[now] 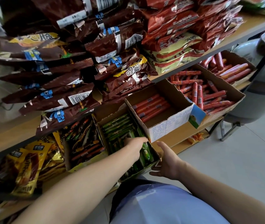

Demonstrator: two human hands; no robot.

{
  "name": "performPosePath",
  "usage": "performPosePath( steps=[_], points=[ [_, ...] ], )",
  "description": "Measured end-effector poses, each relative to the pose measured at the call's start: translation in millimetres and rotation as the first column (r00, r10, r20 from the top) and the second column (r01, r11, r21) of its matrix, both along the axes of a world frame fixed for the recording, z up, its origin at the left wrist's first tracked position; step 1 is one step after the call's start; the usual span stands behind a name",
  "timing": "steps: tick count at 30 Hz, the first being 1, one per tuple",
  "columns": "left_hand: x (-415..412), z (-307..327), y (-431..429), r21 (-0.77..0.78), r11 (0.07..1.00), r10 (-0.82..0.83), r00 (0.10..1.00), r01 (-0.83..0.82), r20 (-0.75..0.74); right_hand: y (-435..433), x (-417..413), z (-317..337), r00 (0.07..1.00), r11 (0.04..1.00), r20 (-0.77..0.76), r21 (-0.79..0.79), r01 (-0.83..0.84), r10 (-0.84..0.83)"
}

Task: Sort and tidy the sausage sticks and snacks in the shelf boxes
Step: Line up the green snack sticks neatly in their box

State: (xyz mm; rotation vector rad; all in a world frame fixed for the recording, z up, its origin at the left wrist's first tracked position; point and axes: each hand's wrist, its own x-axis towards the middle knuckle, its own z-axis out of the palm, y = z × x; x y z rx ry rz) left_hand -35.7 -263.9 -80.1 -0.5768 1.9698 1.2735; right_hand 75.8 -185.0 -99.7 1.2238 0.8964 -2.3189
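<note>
The shelf (182,131) has two boards. On the upper one, brown bags (55,97) sag over the front edge, above where I work. On the lower board a row of cartons sits along the front edge. The big box (235,96) of loose red sticks is toward the right end, then the white box (169,126) with a few red sticks (151,105) laid flat. Next comes the green box (107,118), with a mixed box (67,159) on its left.

The green box juts out past the front edge, its near corner over the floor. My right hand (169,164) is cupped at that corner, grip wide, thumb up beside the wall, fingertips apparently under the front. My left hand (135,146) is inside the box at its right wall. Its fingers are buried among the green sticks (118,125), so I cannot tell whether the grip holds any.

The overhang is my worry. If my right hand slips off while my left presses down, the box could tip off the edge and spill. Lifting my left forearm carelessly could catch the brown bags and drag them into the boxes. Slick wrappers may also slide from a loose grip.
</note>
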Motion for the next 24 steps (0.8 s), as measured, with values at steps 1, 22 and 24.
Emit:
performPosePath(
  steps=[1, 22, 24],
  points=[
    [-1.8, -2.4, -2.3, 0.007, 1.000, 0.006, 1.000, -0.006, 0.011, 0.0, 0.1, 0.0, 1.000, 1.000, -0.001, -0.002, -0.003, 0.003],
    [-107.9, 35.4, -44.6, -0.051, 0.981, -0.186, 0.851, 0.185, -0.490, 9.7, 0.4, -14.8, 0.999, 0.999, -0.005, -0.013, -0.036, 0.036],
    [-110.6, 31.9, -45.2, -0.100, 0.956, -0.285, 0.796, 0.275, -0.534, 11.0, 1.2, -15.0, 0.999, 0.999, -0.006, -0.006, -0.036, 0.036]
  ],
)
